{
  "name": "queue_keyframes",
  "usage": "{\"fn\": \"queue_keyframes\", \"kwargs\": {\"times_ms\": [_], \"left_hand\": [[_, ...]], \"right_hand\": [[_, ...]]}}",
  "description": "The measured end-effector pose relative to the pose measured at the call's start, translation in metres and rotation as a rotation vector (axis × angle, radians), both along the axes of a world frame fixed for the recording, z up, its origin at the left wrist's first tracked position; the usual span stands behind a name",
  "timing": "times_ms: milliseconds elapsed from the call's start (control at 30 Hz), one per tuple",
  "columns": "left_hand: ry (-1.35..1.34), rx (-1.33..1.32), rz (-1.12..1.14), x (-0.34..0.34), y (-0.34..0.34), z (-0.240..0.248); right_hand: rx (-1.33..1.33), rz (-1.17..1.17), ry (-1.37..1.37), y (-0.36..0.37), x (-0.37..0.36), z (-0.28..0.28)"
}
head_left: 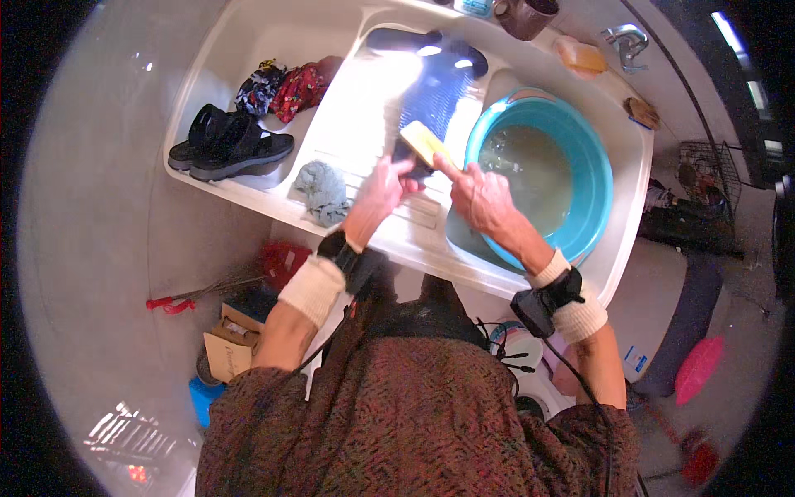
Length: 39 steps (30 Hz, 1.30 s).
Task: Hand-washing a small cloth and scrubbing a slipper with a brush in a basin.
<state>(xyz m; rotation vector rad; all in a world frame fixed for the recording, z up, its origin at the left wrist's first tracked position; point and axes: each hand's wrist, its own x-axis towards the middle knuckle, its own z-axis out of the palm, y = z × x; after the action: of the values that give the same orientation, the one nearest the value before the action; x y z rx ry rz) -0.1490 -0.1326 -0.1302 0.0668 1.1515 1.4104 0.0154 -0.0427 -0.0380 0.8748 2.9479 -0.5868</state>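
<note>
My left hand [381, 197] is closed on a small dark item [403, 155], mostly hidden, at the lower end of a blue ridged washboard [437, 87]. In my right hand [484, 197] is a yellow block [424, 142], its index finger stretched toward the block. Soap bar or brush, I cannot tell which. The block lies over the dark item. To the right stands a turquoise basin [603, 170] with cloudy water in it. A wet grey-blue cloth [321, 190] lies crumpled left of my left hand.
Black sandals [236, 149] and floral cloth [300, 89] occupy the left bowl of the white sink [248, 195]. Along the back right are a brown mug [530, 18], an amber soap bar [581, 56], a tap [629, 45] and a small brown brush [642, 113].
</note>
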Motion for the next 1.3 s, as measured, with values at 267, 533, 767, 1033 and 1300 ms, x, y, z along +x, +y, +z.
{"fn": "queue_keyframes", "kwargs": {"times_ms": [267,533,767,1033,1300], "left_hand": [[0.075,-0.010,-0.121,-0.002,0.010,0.041],[0.317,-0.122,-0.059,-0.015,0.008,0.043],[0.374,0.005,-0.139,-0.007,0.022,0.068],[0.416,0.035,-0.365,-0.039,0.005,0.085],[0.371,0.100,-0.486,-0.028,0.032,0.109]], "right_hand": [[0.008,-0.195,0.093,0.088,-0.032,-0.035],[0.142,0.061,0.123,0.026,-0.007,-0.028],[0.005,-0.278,-0.197,0.138,-0.004,-0.017],[-0.079,-0.644,-0.100,0.136,0.171,-0.075],[-0.584,-0.830,0.116,0.068,0.186,-0.129]]}}
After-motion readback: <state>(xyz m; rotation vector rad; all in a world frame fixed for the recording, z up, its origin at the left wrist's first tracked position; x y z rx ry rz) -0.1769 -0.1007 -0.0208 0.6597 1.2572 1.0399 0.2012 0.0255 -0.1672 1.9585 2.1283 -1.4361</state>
